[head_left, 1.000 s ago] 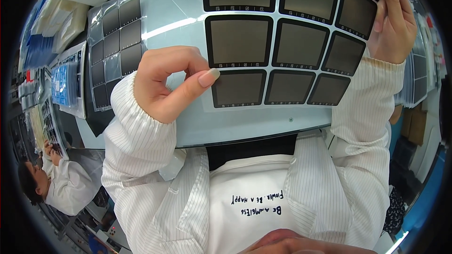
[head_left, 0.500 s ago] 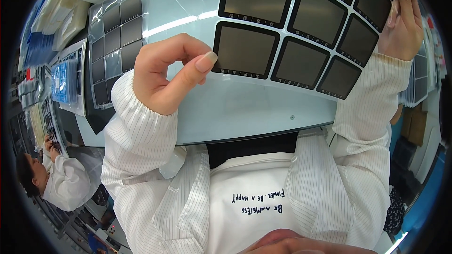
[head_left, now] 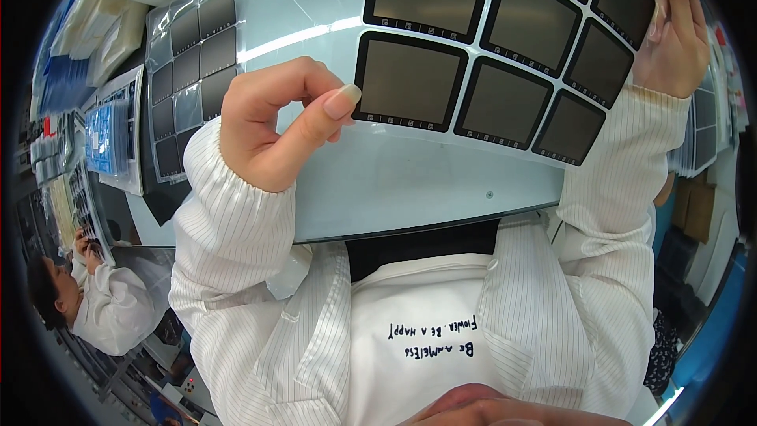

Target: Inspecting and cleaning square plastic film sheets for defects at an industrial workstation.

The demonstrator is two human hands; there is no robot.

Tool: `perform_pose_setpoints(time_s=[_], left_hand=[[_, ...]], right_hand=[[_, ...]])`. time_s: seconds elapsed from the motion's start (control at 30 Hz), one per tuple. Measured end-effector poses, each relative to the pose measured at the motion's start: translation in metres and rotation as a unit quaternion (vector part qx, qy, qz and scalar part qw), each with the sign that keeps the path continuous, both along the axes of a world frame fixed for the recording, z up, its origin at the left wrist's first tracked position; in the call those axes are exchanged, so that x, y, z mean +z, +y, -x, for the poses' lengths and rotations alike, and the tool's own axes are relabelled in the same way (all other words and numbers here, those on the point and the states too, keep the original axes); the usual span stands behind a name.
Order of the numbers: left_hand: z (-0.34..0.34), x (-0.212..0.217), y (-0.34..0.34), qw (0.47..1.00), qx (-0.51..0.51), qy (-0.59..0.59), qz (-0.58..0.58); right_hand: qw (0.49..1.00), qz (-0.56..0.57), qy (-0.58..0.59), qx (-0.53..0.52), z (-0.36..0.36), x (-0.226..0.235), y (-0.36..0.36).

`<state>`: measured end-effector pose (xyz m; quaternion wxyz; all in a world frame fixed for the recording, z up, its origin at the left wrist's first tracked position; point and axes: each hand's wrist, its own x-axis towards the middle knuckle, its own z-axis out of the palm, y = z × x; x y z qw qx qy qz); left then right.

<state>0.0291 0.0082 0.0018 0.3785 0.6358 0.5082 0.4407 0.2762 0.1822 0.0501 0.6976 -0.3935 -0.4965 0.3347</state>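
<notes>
Dark grey squares with black borders, set in rows on a clear flexible sheet (head_left: 505, 39), fill the upper middle of the head view. The sheet is held up above the pale blue-grey counter (head_left: 410, 189), tilted so that its right end rises toward the top edge of the picture.

The left hand (head_left: 276, 122) is curled, thumb and forefinger brought together at the lower left corner of the sheet, the thumbnail lying against the edge of the nearest dark square (whether the fingertips actually pinch the film or only touch it cannot be told here). The right hand (head_left: 674, 39) is clasped on the sheet's far right edge, fingers laid flat along it and the palm behind it.

Both forearms wear white pinstriped sleeves with gathered cuffs, and the same coat hangs open over a white shirt at the bottom of the picture.

On the counter to the left lies a second sheet of dark squares (head_left: 185, 79) in a clear wrapper, well apart from the held one. Beside it, further left, sits a tray of blue pieces (head_left: 106, 138). A co-worker (head_left: 87, 308) in a white coat is bent over work at the lower left.
</notes>
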Motion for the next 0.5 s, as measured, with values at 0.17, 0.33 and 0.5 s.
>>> perform_pose_setpoints(time_s=[0.17,0.33,0.5], left_hand=[[-0.0006,-0.0015,0.0002,1.000,0.004,0.003,-0.009],[0.0000,-0.0032,0.0005,1.000,0.004,-0.001,-0.023],[0.0008,-0.0037,-0.0007,0.999,0.023,0.007,-0.037]], right_hand=[[1.000,-0.008,0.012,0.011,-0.0019,-0.0005,-0.0006],[1.000,-0.003,0.009,0.009,-0.0055,0.0013,-0.0025],[1.000,-0.022,0.009,-0.003,-0.0093,-0.0016,0.0004]])
